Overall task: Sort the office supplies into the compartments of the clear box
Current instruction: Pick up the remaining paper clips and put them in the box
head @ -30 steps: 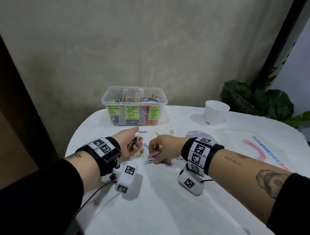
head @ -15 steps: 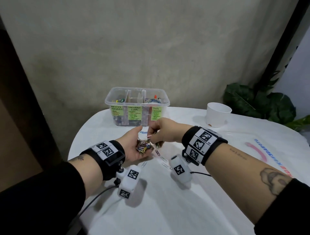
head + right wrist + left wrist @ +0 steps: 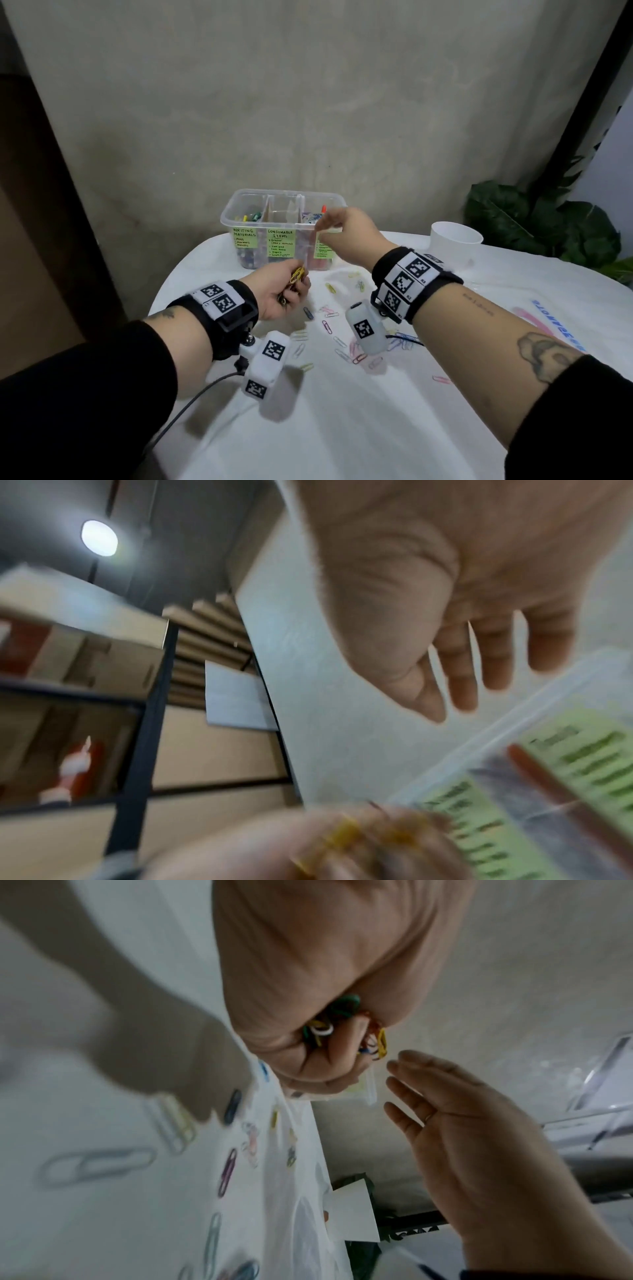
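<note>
My left hand (image 3: 284, 291) grips a bunch of coloured paper clips (image 3: 297, 274) a little above the white table (image 3: 342, 428). In the left wrist view the clips (image 3: 342, 1023) show inside its curled fingers (image 3: 325, 1069). My right hand (image 3: 346, 229) is raised in front of the clear box (image 3: 274, 223), by the right-hand compartment. Its fingers (image 3: 462, 685) are straight and hold nothing. The box has three compartments with green labels (image 3: 281, 241). Several loose paper clips (image 3: 329, 323) lie on the table between my wrists.
A white cup (image 3: 455, 240) stands at the back right, with a green plant (image 3: 548, 222) behind it. The box sits near the table's far edge, against a grey wall. A cable (image 3: 191, 397) runs from my left wrist.
My right hand left the clips on the table, met my left hand, then rose empty toward the box. My left hand closed on more clips and moved forward.
</note>
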Tool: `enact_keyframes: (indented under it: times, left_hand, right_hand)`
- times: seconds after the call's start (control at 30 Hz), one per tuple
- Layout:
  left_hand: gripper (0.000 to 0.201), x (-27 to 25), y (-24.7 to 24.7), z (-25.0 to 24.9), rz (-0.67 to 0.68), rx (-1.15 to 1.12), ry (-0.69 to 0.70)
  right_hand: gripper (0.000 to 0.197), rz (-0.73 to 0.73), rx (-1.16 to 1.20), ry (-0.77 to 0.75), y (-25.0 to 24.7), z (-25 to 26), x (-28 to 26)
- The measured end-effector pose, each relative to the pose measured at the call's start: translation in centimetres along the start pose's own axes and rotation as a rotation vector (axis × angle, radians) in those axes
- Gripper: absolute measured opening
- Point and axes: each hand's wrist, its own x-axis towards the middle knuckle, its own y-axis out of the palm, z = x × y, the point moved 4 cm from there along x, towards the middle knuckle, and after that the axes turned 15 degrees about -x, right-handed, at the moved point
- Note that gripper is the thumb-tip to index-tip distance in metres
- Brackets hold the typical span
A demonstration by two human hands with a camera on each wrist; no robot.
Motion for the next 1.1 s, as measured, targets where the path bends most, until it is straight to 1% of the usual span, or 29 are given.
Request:
enact_keyframes:
  times: [0.03, 0.07, 0.13, 0.2, 0.27, 0.3, 0.37, 0.47, 0.53, 0.67, 0.73, 0.77, 0.8, 0.83, 0.87, 0.9, 0.93, 0.97, 1.03, 1.07, 1.1]
  left_hand:
    - [0.030, 0.0, 0.6, -0.9, 0.002, 0.053, 0.052]
    - [0.030, 0.0, 1.3, -1.9, 0.008, 0.099, 0.099]
    - [0.031, 0.3, 2.7, -4.2, 0.029, 0.151, 0.176]
    - [0.032, 1.1, 4.1, -6.9, 0.040, 0.184, 0.251]
    - [0.031, 2.2, 5.4, -9.8, 0.022, 0.206, 0.309]
    - [0.030, 2.9, 5.9, -11.3, -0.002, 0.217, 0.329]
    - [0.030, 4.1, 6.5, -13.5, -0.059, 0.281, 0.343]
    - [0.033, 6.6, 6.9, -15.8, -0.159, 0.483, 0.336]
    - [0.038, 8.3, 7.1, -16.9, -0.217, 0.713, 0.324]
    - [0.046, 10.1, 8.2, -17.8, -0.318, 1.340, 0.368]
    - [0.041, 12.0, 8.5, -18.1, -0.396, 1.666, 0.381]
    - [0.034, 13.4, 8.7, -18.5, -0.415, 1.792, 0.412]
    - [0.026, 16.3, 8.2, -19.4, -0.430, 1.929, 0.413]
    - [0.021, 19.4, 7.4, -20.3, -0.477, 2.048, 0.362]
    - [0.015, 24.3, 5.8, -21.9, -0.567, 2.147, 0.272]
    - [0.012, 29.3, 4.0, -23.8, -0.643, 2.196, 0.234]
    - [0.013, 31.1, 3.5, -24.6, -0.697, 2.166, 0.210]
    - [0.019, 31.4, 3.5, -24.9, -0.743, 2.107, 0.247]
    - [0.025, 26.4, 4.9, -22.9, -0.734, 1.984, 0.366]
    - [0.026, 22.8, 6.1, -21.5, -0.707, 1.918, 0.407]
    - [0.028, 17.9, 7.8, -19.6, -0.636, 1.828, 0.448]
  right_hand:
    - [0.022, -0.038, -0.147, -0.023, -0.2, -0.3, 0.7]
    - [0.029, -0.044, -0.258, -0.055, -0.2, -0.4, 1.3]
    - [0.036, 0.024, -0.401, -0.098, 0.6, -0.6, 2.5]
    - [0.036, 0.128, -0.501, -0.112, 1.9, -0.9, 3.3]
    - [0.034, 0.175, -0.500, -0.105, 3.0, -1.1, 3.8]
    - [0.034, 0.166, -0.491, -0.103, 3.2, -1.3, 3.8]
    - [0.031, 0.114, -0.492, -0.120, 3.6, -1.5, 3.9]
    - [0.019, 0.034, -0.432, -0.164, 3.8, -2.1, 4.0]
    - [0.014, 0.015, -0.350, -0.182, 3.6, -2.7, 4.2]
    - [0.014, -0.003, -0.251, -0.206, 3.3, -3.3, 4.7]
    - [0.015, -0.007, -0.239, -0.210, 3.5, -3.4, 5.0]
    - [0.015, -0.009, -0.233, -0.212, 3.6, -3.3, 5.0]
    - [0.015, -0.010, -0.227, -0.215, 3.6, -3.2, 5.1]
    - [0.015, -0.010, -0.220, -0.217, 3.6, -3.1, 5.2]
    - [0.015, -0.006, -0.215, -0.218, 3.5, -3.1, 5.3]
    - [0.016, 0.001, -0.209, -0.216, 3.5, -3.0, 5.3]
    - [0.016, 0.007, -0.204, -0.216, 3.5, -3.0, 5.3]
    - [0.017, 0.010, -0.198, -0.215, 3.5, -3.1, 5.3]
    - [0.016, 0.014, -0.189, -0.214, 3.5, -3.1, 5.3]
    - [0.016, 0.017, -0.187, -0.211, 3.6, -3.2, 5.4]
    - [0.016, 0.019, -0.183, -0.208, 3.6, -3.3, 5.4]
